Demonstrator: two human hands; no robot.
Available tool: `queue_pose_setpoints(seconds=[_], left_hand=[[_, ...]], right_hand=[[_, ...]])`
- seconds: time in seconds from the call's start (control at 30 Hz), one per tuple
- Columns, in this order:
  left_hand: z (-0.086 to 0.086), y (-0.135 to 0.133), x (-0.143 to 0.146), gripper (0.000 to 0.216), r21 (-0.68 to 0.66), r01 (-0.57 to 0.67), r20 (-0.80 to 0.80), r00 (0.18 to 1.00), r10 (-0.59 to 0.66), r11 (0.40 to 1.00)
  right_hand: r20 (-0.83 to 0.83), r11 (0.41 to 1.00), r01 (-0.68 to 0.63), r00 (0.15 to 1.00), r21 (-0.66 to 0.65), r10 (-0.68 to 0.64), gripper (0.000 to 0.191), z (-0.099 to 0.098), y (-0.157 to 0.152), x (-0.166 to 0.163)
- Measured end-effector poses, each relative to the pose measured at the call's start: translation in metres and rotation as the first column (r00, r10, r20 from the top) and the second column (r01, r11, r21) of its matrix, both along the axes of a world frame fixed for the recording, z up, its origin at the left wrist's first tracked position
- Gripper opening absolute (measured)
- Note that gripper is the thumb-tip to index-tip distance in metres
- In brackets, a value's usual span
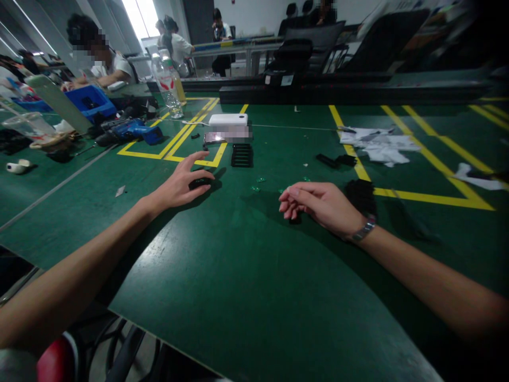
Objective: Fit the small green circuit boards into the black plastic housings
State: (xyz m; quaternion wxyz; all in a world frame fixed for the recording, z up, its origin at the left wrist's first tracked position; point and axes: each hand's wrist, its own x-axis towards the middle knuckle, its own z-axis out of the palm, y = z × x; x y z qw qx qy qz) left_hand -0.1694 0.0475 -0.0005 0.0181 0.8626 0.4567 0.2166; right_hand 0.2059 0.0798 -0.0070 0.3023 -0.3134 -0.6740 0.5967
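Note:
My left hand (181, 183) is over the table at centre left, its thumb and a finger closed around a small black oval piece (200, 183) while another finger stretches forward. My right hand (318, 204), with a metal bracelet at the wrist, has its thumb pressed to curled fingers; what they pinch, if anything, is too small to make out. Small green circuit boards (255, 189) lie between the hands, some close to my right fingertips. Below those fingertips a dark piece (295, 220) shows partly. Black parts (361, 195) lie in a pile behind my right hand.
Beyond the hands are a black slotted rack (242, 155), a phone (226, 133) and a white power bank (228, 120). A blue power drill (139, 131), bottles (170, 90) and a blue bin (89, 101) stand left. Crumpled white paper (382, 144) lies right. People sit farther back.

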Motion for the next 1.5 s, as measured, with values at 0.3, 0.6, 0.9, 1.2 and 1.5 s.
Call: queue_pose_setpoints(seconds=[0.3,0.6,0.9,1.2,1.5], left_hand=[[-0.001,0.001,0.000,0.026,0.006,-0.010,-0.010,1.000,0.010,1.000],[-0.001,0.001,-0.001,0.026,0.028,-0.012,-0.040,0.999,0.013,1.000],[-0.003,0.003,-0.001,0.033,0.029,-0.035,0.024,0.999,0.034,0.999],[0.001,0.001,-0.003,0.051,0.006,-0.050,0.057,0.997,0.050,0.999],[-0.001,0.000,-0.015,0.058,0.026,-0.058,0.073,0.996,0.056,0.998]], right_hand=[[-0.008,1.000,-0.008,1.000,0.006,0.008,0.032,-0.002,0.001,0.001],[-0.003,1.000,-0.005,1.000,-0.004,0.005,0.032,0.000,0.000,-0.002],[0.000,1.000,-0.006,1.000,0.002,0.006,0.033,0.001,-0.001,0.000],[0.008,1.000,-0.008,1.000,-0.001,0.008,0.035,0.002,-0.001,-0.001],[-0.004,1.000,-0.013,1.000,0.010,0.013,0.033,0.000,0.000,-0.001]])
